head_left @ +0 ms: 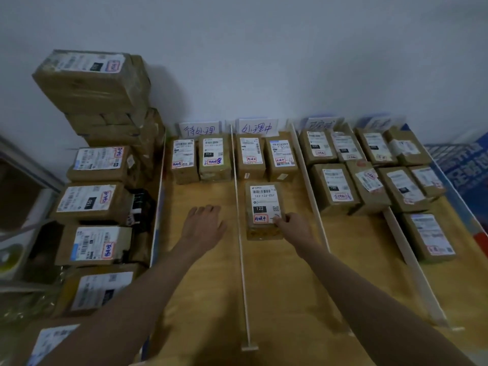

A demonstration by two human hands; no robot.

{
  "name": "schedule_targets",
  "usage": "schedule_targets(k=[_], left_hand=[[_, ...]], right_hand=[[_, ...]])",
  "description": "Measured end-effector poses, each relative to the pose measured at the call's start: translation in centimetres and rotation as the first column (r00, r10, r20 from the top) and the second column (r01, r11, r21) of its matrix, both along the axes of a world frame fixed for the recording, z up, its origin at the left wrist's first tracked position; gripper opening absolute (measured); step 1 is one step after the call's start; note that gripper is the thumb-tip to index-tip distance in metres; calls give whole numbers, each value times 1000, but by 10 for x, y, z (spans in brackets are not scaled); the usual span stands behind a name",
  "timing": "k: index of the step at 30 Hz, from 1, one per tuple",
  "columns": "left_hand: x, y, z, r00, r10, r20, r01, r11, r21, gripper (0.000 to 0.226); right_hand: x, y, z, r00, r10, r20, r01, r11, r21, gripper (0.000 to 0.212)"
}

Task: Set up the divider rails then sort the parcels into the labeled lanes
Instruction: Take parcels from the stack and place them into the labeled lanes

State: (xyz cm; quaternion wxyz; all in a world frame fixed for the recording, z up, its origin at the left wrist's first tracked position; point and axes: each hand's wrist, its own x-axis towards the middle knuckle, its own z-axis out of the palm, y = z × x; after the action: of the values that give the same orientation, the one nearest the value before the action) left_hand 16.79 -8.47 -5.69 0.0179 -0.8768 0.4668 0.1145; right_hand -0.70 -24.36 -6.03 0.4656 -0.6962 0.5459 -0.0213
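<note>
1. On the yellowish wooden tabletop (206, 299), at your 12 o'clock, thin white divider rails mark out lanes running away from you: the left rail (239, 233), the middle rail (309, 191) and the right rail (412, 265).
2. Your right hand (293, 228) rests on the near right corner of a brown cardboard parcel with a white label marked 122 (264, 207); the fingers curl onto its top face beside a red-bordered sticker. Whether they pinch the edge cannot be told.
3. That parcel lies flat in the second lane, between the left and middle rails, nearer to you than two brown parcels (266, 157) standing side by side at the far end.
4. Your left hand (204, 225) lies palm down, fingers straight and slightly spread, in the first lane at 11 o'clock, holding nothing.
5. Two more brown parcels (200, 158) sit at the far end of the first lane.
6. White handwritten lane cards (256, 127) stand against the wall behind the lanes.
7. At 1 to 2 o'clock, the lanes past the middle rail hold many labelled brown parcels (369, 175), closely packed.
8. At 9 to 10 o'clock, a tall stack of unsorted brown boxes (97, 159) stands off the left edge of the table.
</note>
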Motion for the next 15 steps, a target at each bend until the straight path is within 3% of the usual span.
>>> schedule_targets(k=[15], left_hand=[[4, -27, -54, 989, 148, 0, -146, 975, 166, 52]], right_hand=[[58, -63, -99, 998, 48, -39, -44, 996, 82, 33]])
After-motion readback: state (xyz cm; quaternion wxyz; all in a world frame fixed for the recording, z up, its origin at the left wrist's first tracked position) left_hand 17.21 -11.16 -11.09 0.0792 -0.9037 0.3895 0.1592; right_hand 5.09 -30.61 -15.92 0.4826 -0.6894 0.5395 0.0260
